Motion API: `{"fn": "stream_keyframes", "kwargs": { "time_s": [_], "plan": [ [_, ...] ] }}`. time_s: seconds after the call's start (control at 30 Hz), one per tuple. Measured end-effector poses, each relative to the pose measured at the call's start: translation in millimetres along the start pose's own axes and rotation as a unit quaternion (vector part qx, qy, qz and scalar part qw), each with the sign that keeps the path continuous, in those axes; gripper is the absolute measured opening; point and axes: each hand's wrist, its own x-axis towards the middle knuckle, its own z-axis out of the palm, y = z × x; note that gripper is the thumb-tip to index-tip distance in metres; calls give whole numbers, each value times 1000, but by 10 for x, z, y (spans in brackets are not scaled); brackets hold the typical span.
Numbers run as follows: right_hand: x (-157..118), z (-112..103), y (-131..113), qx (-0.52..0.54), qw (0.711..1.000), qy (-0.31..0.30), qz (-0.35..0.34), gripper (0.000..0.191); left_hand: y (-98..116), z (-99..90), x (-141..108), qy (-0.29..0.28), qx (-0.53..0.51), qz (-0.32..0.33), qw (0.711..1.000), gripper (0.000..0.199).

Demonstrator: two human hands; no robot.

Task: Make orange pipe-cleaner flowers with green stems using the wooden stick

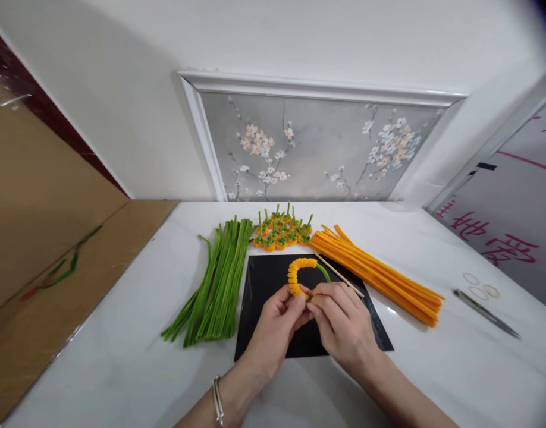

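Note:
A curved piece of coiled orange pipe cleaner (293,274) rises in a C shape above the black mat (264,315), with a bare green pipe cleaner end (323,272) arching out of its top. My left hand (279,315) pinches the lower end of the orange coil between thumb and fingers. From the other side, my right hand (342,315) closes its fingertips at that same lower end, by the green piece. The exact spot where the fingertips meet is partly hidden. Behind the right hand, a thin wooden stick (339,274) lies slanted across the mat's edge.
Green pipe cleaners (219,285) lie bundled at the left, orange pipe cleaners (375,273) at the right. Several small orange-and-green persimmon shapes (281,241) stand behind the mat. Tweezers (487,313) and rubber bands (478,291) lie far right. Cardboard (54,255) borders the table's left.

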Motion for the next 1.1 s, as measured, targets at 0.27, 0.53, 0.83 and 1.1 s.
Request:
{"fn": "stream_keyframes", "kwargs": {
  "time_s": [0.27, 0.53, 0.83, 1.1],
  "plan": [
    [23, -106, 104, 12, 1000, -23, 7, 15, 287, -245, 76, -58, 100, -11, 993, 46],
    [26, -131, 16, 54, 997, -40, -39, 14, 194, -212, 93, 2, 201, 79, 976, 13],
    [29, -96, 16, 43, 997, -51, -31, 12, 131, -130, 44, -3, 237, 74, 969, 18],
    [17, -193, 158, 126, 989, -63, 34, 12, 387, -365, 100, -43, 422, 152, 893, 58]
  ]
}}
